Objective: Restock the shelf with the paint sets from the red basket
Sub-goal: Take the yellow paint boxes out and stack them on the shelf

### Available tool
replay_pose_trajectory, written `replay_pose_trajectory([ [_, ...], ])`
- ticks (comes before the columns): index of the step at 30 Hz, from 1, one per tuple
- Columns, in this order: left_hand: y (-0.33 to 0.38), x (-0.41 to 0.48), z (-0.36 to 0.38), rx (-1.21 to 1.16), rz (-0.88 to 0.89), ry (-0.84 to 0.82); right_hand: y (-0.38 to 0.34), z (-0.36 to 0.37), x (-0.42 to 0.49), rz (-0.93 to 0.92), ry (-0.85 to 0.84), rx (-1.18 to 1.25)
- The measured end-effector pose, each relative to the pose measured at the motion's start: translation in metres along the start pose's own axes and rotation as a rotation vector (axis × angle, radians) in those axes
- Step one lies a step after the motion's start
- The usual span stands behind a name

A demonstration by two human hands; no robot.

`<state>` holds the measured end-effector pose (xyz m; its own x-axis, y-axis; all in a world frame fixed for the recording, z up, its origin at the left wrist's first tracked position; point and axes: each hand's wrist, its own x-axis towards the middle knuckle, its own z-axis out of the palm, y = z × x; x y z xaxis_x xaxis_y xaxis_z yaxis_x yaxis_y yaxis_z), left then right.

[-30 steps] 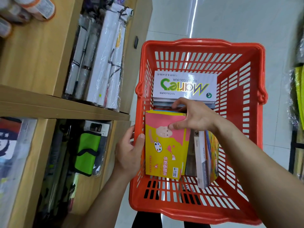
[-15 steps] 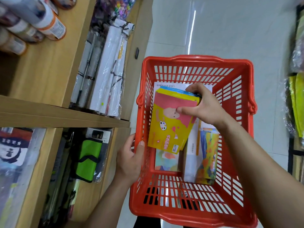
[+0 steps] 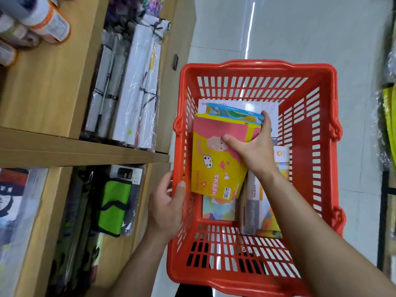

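Note:
A red plastic basket [image 3: 317, 146] fills the middle of the view. My right hand [image 3: 252, 151] is shut on a yellow and pink paint set box [image 3: 216, 168], with a second blue-edged box [image 3: 233, 113] held behind it, both lifted over the basket's left half. More paint sets lie below: a white box [image 3: 272, 112] at the far end, a colourful one [image 3: 216, 209] flat on the bottom, and others on edge [image 3: 261, 206] at the right. My left hand [image 3: 167, 202] grips the basket's left rim. The wooden shelf [image 3: 81, 148] stands to the left.
The upper shelf level holds wrapped white canvases [image 3: 137, 88] and orange-labelled bottles [image 3: 42, 20]. The lower level has a green pouch [image 3: 113, 206] and dark wrapped rolls [image 3: 72, 232]. White tiled floor [image 3: 300, 28] stretches beyond the basket; packaged goods [image 3: 389, 116] hang at the far right.
My right hand has lifted the yellow and pink box up out of the stack, together with a blue-edged box behind it. The left hand has stayed on the basket's rim.

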<state>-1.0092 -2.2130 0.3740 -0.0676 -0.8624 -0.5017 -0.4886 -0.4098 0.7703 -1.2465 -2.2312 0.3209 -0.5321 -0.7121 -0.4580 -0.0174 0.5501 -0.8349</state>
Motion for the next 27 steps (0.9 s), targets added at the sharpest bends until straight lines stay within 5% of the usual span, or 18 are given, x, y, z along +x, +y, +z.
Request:
replay_pose_trajectory([
  [14,0.007,-0.004,-0.004,0.052,0.038,0.001,-0.052,-0.022,-0.054,-0.162,-0.004,0.071],
  [17,0.024,-0.014,-0.011,0.133,0.207,0.1,-0.065,-0.046,-0.074,-0.153,-0.048,0.074],
  [23,0.066,-0.04,0.009,0.057,0.217,-0.351,-0.081,-0.094,-0.108,-0.14,-0.124,0.134],
  [27,0.086,-0.07,0.035,-0.184,0.198,-0.428,-0.091,-0.113,-0.121,-0.126,-0.1,0.236],
])
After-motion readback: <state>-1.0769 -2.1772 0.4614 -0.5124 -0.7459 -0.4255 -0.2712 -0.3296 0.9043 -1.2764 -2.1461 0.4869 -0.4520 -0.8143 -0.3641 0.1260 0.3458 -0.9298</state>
